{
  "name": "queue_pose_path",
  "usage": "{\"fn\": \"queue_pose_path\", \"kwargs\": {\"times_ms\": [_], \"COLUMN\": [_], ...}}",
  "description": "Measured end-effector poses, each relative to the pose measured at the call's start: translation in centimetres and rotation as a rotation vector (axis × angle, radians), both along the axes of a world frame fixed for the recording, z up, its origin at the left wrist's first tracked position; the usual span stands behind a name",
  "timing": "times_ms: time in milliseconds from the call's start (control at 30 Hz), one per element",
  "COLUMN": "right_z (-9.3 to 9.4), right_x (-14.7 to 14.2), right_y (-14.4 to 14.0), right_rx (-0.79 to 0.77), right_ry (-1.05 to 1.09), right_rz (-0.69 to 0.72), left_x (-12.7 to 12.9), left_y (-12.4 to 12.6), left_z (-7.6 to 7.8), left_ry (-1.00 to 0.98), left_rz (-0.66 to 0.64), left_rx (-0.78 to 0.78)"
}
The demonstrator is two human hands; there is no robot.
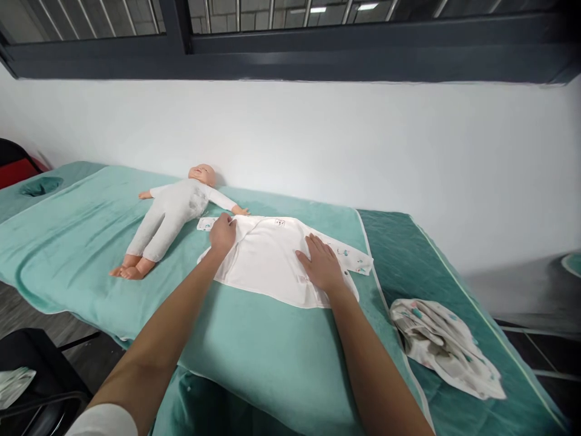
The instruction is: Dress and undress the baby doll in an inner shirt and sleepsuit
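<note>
A white baby shirt (267,260) with patterned sleeves lies spread on the green bed cover (272,345). My left hand (223,233) is closed, its fingers pinching the cloth at the shirt's left side, close to the left sleeve. Flat on the right part of the shirt rests my right hand (321,263), fingers stretched out and holding nothing. To the left, a baby doll (175,209) in white clothing lies on its back, one of its hands near the shirt's upper left edge.
Crumpled patterned white clothing (442,342) lies at the bed's right end. A white wall (318,139) runs behind the bed under a dark window frame (290,57). A black chair (40,375) with folded cloth on it stands at lower left.
</note>
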State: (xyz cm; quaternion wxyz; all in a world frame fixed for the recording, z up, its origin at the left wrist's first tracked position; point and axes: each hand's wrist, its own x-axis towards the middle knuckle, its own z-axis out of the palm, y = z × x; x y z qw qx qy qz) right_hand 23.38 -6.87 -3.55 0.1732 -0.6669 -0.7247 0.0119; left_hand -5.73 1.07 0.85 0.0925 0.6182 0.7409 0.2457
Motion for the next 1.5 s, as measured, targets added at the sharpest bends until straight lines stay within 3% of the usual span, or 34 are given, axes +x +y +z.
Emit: {"fn": "queue_pose_path", "kwargs": {"times_ms": [133, 233, 333, 467, 633, 800, 900, 1000, 1100, 1200, 1267, 1333, 1500], "right_z": [-0.1, -0.3, -0.4, -0.6, -1.0, 0.3, 2.4, 4.2, 4.9, 5.3, 5.7, 6.4, 7.6], "right_x": [0.1, 0.2, 0.2, 0.2, 0.2, -1.0, -4.5, -10.6, -17.6, -23.7, -26.7, -29.0, -32.3], "right_y": [0.1, 0.1, 0.1, 0.2, 0.2, -0.2, 0.7, 3.6, 8.4, 13.9, 17.3, 20.3, 25.5], "right_rx": [0.002, 0.015, 0.019, 0.020, 0.059, 0.144, 0.214, 0.227, 0.121, 0.112, 0.079, -0.048, -0.187], "right_ry": [0.000, 0.006, 0.011, 0.007, 0.011, -0.035, -0.027, 0.109, 0.340, 0.490, 0.513, 0.515, 0.508], "right_rz": [0.004, 0.011, 0.012, 0.015, 0.010, 0.019, 0.091, 0.181, 0.216, 0.200, 0.178, 0.148, 0.123], "left_x": [0.8, 2.3, 3.5, 3.7, 1.7, -3.6, -8.8, -14.5, -20.0, -24.3, -26.1, -27.1, -26.9], "left_y": [-1.2, -3.4, -6.0, -8.3, -10.2, -11.8, -11.4, -9.8, -7.9, -6.2, -5.1, -3.8, 0.0], "left_z": [0.1, -0.1, -0.8, -1.9, -2.1, 0.0, 2.1, 3.8, 4.4, 4.0, 3.6, 3.2, 2.5], "left_ry": [0.130, 0.252, 0.333, 0.306, 0.282, 0.257, 0.196, 0.116, 0.020, -0.181, -0.391, -0.622, -0.923], "left_rz": [-0.029, -0.216, -0.445, -0.483, -0.525, -0.607, -0.544, -0.389, -0.199, -0.051, -0.046, -0.108, -0.261], "left_rx": [0.200, 0.297, 0.272, 0.112, 0.032, 0.065, 0.122, 0.262, 0.303, 0.172, 0.063, -0.014, -0.195]}}
